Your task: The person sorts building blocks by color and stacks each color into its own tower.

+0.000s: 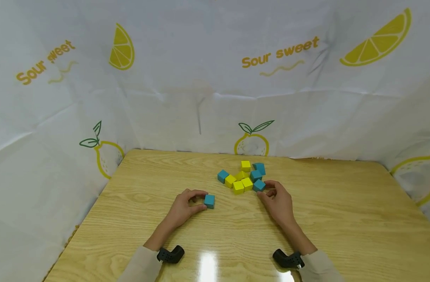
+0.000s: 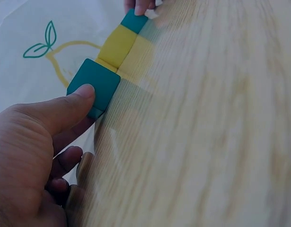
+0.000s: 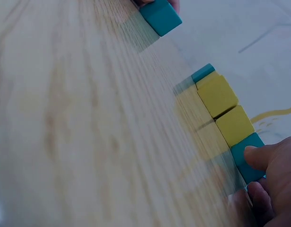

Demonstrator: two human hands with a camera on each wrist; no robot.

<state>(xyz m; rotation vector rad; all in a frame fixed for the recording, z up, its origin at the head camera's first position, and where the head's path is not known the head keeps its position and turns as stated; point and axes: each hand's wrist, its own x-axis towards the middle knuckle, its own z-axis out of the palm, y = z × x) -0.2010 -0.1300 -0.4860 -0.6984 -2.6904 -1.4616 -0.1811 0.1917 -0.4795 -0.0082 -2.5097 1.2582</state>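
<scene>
My left hand pinches a blue cube between thumb and forefinger, standing apart in front of the cluster. In the left wrist view the thumb lies on the near face of this blue cube. At the cluster's right front corner my right hand pinches another blue cube. The right wrist view has the thumb against that blue cube, which sits beside a yellow cube. Both cubes appear to be on the table.
Several yellow cubes and more blue pieces are grouped on the wooden table. One blue piece at the back looks angled, not cubic. A white cloth with lemon prints hangs behind and along the sides.
</scene>
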